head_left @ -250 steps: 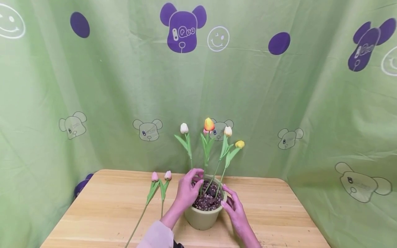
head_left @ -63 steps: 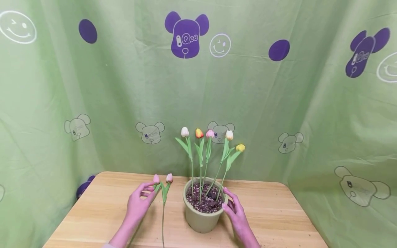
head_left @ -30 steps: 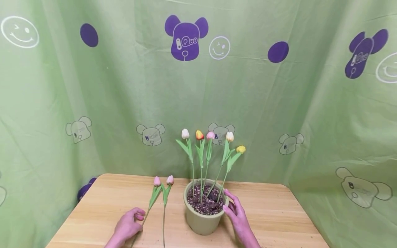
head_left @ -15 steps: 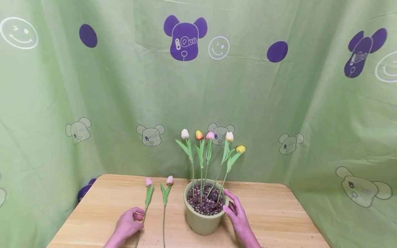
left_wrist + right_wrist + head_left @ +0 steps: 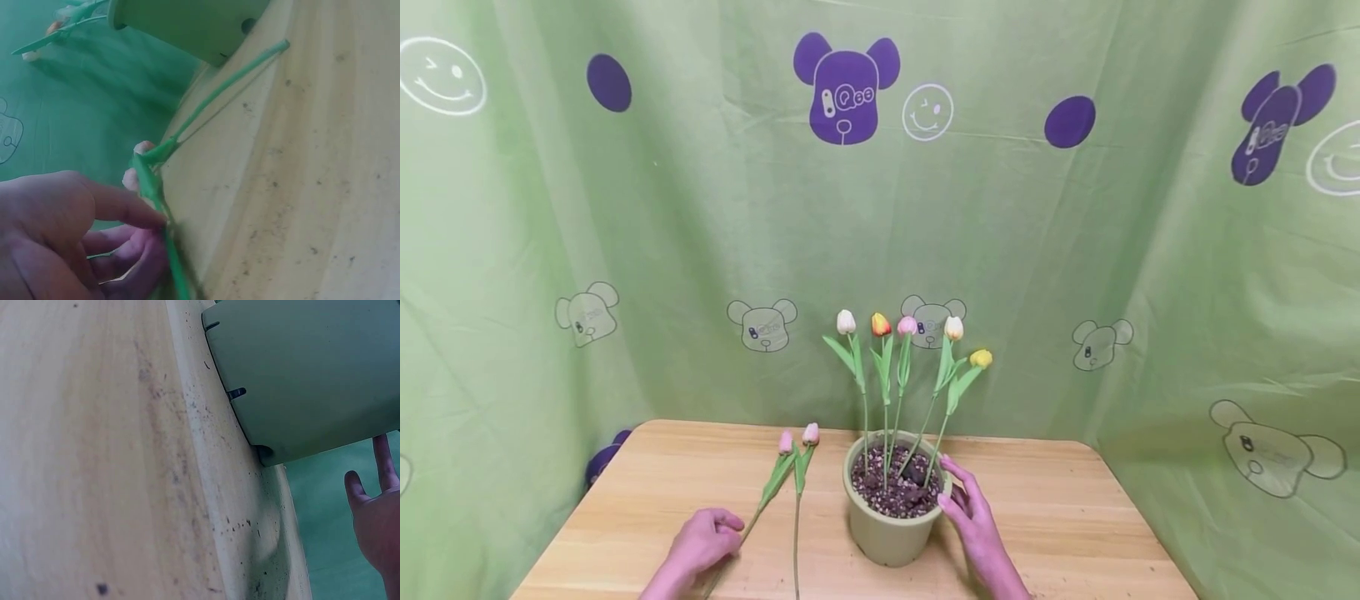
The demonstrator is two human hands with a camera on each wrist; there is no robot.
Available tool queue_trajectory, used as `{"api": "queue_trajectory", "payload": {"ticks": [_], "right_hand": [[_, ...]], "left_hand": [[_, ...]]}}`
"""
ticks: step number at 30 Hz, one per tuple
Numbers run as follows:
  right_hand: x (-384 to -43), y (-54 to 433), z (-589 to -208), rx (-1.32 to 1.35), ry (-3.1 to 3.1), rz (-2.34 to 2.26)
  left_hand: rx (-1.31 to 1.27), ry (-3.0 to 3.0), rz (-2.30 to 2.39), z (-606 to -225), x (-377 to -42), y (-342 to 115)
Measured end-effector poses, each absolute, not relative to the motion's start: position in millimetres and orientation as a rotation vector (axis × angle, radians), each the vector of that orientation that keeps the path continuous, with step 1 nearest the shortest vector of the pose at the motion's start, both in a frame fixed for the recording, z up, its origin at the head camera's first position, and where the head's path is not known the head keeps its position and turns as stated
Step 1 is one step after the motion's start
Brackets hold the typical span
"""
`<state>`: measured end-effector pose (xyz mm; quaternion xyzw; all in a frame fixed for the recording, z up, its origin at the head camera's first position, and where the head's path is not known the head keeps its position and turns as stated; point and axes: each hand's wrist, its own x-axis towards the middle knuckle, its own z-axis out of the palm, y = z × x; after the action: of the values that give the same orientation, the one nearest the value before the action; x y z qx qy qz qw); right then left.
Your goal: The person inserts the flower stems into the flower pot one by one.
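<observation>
Low on the left of the head view, my left hand (image 5: 700, 540) pinches the stem of a pink tulip (image 5: 772, 482) lying slanted on the table. The left wrist view shows thumb and fingertips on that green stem (image 5: 175, 265). A second pink tulip (image 5: 799, 475) lies just to its right, the two flower heads close together. My right hand (image 5: 976, 527) rests against the right side of a beige flowerpot (image 5: 889, 540), fingers fairly straight. Several tulips in white, orange-red, pink, cream and yellow (image 5: 981, 358) stand in its dark soil (image 5: 895, 496); the yellow one leans right.
The light wooden table (image 5: 1060, 517) has rounded back corners, and dark soil crumbs (image 5: 250, 525) dot it near the pot. A green printed curtain (image 5: 715, 208) hangs behind and at both sides.
My left hand has left the pot, reached the pink tulip and slid down to its stem. The flower head swung left, then back right. The right hand has stayed at the pot.
</observation>
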<state>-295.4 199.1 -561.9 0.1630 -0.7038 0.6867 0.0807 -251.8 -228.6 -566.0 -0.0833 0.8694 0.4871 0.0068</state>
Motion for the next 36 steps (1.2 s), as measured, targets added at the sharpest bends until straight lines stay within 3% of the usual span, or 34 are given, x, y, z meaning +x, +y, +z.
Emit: {"api": "queue_trajectory", "payload": {"ticks": [10, 25, 36], "right_hand": [[-295.8, 197.5, -562.2, 0.495, -2.101, 2.051], [-297.5, 198.6, -560.9, 0.474, -2.129, 2.047], [-295.9, 199.2, -560.8, 0.482, -2.122, 2.056]], "left_hand": [[-0.223, 2.581, 1.633, -557.6, -244.7, -227.1], [-0.066, 2.842, 1.324, -565.3, -245.1, -213.1], [-0.060, 2.555, 1.597, -554.2, -248.1, -221.1]]}}
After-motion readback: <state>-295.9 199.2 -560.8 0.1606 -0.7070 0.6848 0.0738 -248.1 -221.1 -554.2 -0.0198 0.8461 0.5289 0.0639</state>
